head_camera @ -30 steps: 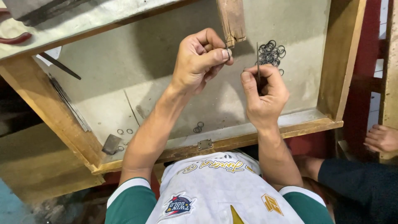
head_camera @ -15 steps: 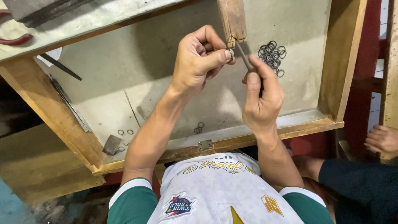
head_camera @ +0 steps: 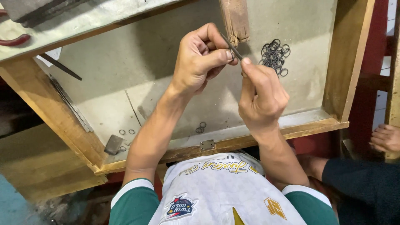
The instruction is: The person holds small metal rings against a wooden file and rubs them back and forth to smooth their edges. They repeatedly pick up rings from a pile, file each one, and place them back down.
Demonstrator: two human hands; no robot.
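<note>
Metal is what we have pinched between us: a thin, dark, straight file [head_camera: 232, 46], narrow as a rod, slanting up towards the worn wooden peg [head_camera: 236, 20] that juts down from the top edge of the work tray. Our left hand [head_camera: 201, 58] is curled nearly closed, thumb and forefinger pressed together on a small ring [head_camera: 229, 54] at the file's side; the ring is too small to make out clearly. Our right hand [head_camera: 260, 98] is closed round the file's lower end, forefinger stretched along it, its tip touching the metal just beside the left thumb.

Just beyond the right hand lies a loose heap of dark wire rings [head_camera: 274, 56], thin round loops tangled together on the tray floor. That floor is a dull, scuffed grey sheet [head_camera: 125, 79], framed by a rough, yellowed wooden rim [head_camera: 316, 127] with a small metal hinge [head_camera: 207, 144] at its near edge. A few stray rings [head_camera: 201, 127] lie near that edge, more by a flat grey metal scrap [head_camera: 113, 144] at the left corner. Red-handled pliers [head_camera: 14, 41] rest on the upper surface. Another person's hand [head_camera: 385, 138] shows at far right.
</note>
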